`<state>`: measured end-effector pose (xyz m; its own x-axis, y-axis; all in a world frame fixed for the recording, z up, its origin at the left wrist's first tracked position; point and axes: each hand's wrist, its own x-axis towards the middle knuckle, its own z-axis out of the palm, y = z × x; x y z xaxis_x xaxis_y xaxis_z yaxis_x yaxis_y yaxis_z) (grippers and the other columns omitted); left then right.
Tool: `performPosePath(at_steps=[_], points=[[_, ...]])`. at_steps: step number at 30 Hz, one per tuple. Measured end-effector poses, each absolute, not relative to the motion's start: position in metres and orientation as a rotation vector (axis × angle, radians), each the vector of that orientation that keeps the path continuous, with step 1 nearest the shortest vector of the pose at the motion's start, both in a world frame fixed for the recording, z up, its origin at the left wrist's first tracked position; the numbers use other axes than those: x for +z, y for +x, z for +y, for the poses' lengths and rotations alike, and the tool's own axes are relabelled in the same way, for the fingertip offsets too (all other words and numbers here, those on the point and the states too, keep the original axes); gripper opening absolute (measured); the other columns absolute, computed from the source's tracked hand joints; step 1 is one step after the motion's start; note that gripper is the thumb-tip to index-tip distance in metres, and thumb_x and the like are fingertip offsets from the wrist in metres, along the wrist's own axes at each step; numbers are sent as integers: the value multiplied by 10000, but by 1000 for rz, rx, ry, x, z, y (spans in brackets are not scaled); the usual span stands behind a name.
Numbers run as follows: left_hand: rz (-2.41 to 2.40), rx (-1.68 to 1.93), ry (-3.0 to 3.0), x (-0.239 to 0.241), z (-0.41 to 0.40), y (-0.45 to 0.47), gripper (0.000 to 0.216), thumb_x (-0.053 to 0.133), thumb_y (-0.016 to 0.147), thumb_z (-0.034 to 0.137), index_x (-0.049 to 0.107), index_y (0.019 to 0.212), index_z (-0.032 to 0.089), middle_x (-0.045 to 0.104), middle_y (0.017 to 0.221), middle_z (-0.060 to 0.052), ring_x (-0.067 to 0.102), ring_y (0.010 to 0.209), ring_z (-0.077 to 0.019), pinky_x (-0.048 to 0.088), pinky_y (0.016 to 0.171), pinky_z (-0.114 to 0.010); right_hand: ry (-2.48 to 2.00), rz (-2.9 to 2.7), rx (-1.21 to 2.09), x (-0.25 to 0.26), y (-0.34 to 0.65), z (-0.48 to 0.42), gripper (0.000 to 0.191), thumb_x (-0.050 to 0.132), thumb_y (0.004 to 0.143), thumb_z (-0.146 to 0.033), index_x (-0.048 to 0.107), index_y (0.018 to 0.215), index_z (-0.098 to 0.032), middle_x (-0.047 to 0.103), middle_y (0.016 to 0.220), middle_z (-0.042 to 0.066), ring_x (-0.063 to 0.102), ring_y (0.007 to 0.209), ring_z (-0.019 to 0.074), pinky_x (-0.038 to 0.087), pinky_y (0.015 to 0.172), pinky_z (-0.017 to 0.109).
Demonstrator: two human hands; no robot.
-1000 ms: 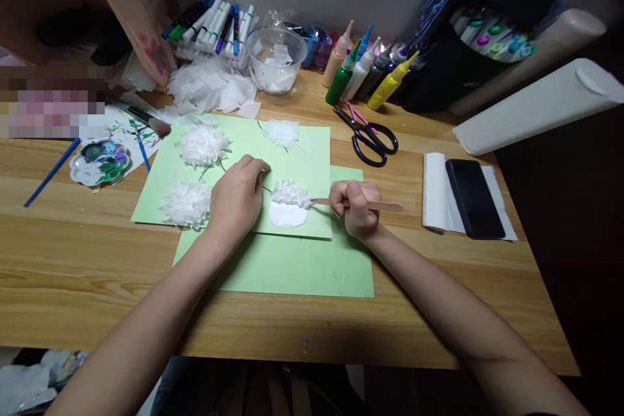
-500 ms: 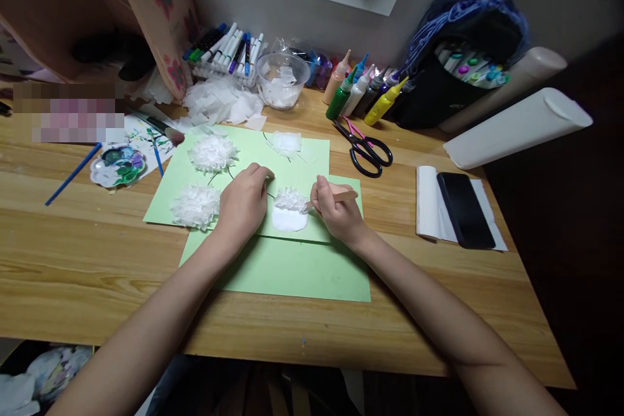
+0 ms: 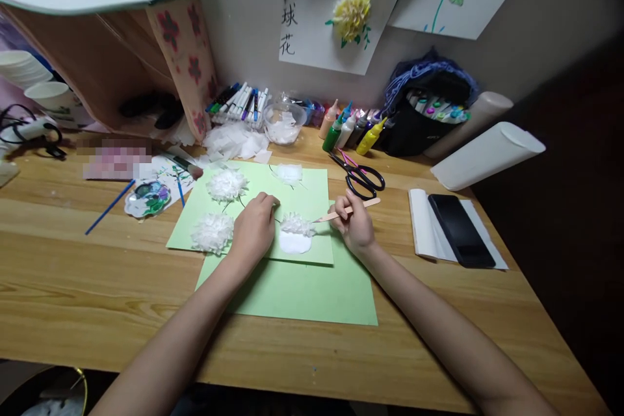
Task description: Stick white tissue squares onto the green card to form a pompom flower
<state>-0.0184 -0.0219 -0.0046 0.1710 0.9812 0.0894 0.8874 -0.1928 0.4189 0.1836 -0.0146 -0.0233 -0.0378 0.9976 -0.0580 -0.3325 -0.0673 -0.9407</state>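
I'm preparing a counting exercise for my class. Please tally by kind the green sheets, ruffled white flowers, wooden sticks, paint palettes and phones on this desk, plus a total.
Green sheets: 2
Ruffled white flowers: 3, one only partly ruffled
Wooden stick: 1, in the right hand
Paint palette: 1
Phone: 1
Total: 8

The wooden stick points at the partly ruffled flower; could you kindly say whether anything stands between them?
Nothing visible: the wooden stick has its tip by the right edge of the partly ruffled flower, and the left hand lies on the flower's other side.
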Motion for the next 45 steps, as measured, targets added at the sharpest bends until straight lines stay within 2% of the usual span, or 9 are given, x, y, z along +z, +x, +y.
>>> performPosePath(at_steps=[6, 10, 15, 20, 23, 26, 31, 36, 45], points=[[1886, 587, 2065, 14, 17, -8, 240, 413, 895, 207, 566, 1075, 161, 621, 1087, -87, 592, 959, -219, 455, 783, -330, -952, -969, 1504, -30, 180, -10, 524, 433, 855, -567, 415, 501, -181, 383, 372, -41, 329, 343, 53, 189, 381, 212], [1946, 452, 2126, 15, 65, 7, 271, 495, 859, 238, 581, 1084, 115, 583, 1120, -150, 529, 1073, -276, 446, 843, -360, -941, -963, 1488, -30, 180, -11, 519, 415, 857, -561, 412, 502, -182, 377, 362, -44, 303, 339, 52, 164, 388, 215], [1890, 400, 2226, 6, 99, 19, 157, 621, 749, 208, 654, 873, 118, 571, 1112, -180, 461, 1148, -325, 406, 917, -383, -931, -944, 1498, -32, 181, -9, 513, 409, 849, -562, 407, 501, -185, 369, 352, -46, 284, 328, 52, 141, 388, 217], [1842, 461, 2163, 7, 102, 15, 71, 599, 758, 208, 646, 785, 163, 663, 935, -102, 584, 945, -253, 440, 767, -325, -931, -931, 1505, -32, 180, -9, 501, 424, 843, -548, 414, 503, -181, 382, 363, -44, 296, 330, 50, 149, 390, 212], [1812, 521, 2083, 9, 101, 7, 132, 645, 749, 298, 643, 795, 175, 687, 842, -52, 618, 804, -201, 429, 649, -278, -942, -938, 1499, -32, 180, -9, 509, 408, 849, -552, 412, 500, -182, 381, 352, -41, 280, 329, 52, 139, 385, 212], [1781, 579, 2034, 12, 100, -3, 185, 688, 725, 328, 657, 806, 165, 698, 806, -42, 629, 750, -170, 417, 617, -250, -938, -948, 1498, -32, 181, -9, 514, 398, 853, -561, 413, 503, -184, 380, 347, -38, 283, 335, 56, 146, 385, 211], [1720, 621, 2080, 17, 97, -17, 123, 639, 767, 261, 701, 821, 170, 722, 805, -48, 640, 733, -167, 430, 635, -249, -946, -959, 1497, -30, 181, -10, 525, 401, 855, -577, 418, 508, -184, 389, 356, -38, 290, 337, 55, 157, 379, 211], [1722, 574, 2220, 19, 95, -23, 117, 581, 776, 182, 692, 813, 180, 720, 876, -61, 636, 833, -211, 438, 684, -281, -957, -952, 1483, -29, 180, -10, 539, 421, 836, -602, 417, 496, -184, 373, 362, -43, 289, 327, 52, 159, 371, 213], [1554, 728, 2440, 30, 84, -27, 147, 491, 851, 244, 610, 899, 171, 630, 990, -86, 561, 973, -218, 425, 852, -325, -944, -951, 1476, -30, 181, -10, 548, 395, 855, -605, 424, 503, -186, 389, 371, -36, 276, 328, 56, 142, 379, 226]])
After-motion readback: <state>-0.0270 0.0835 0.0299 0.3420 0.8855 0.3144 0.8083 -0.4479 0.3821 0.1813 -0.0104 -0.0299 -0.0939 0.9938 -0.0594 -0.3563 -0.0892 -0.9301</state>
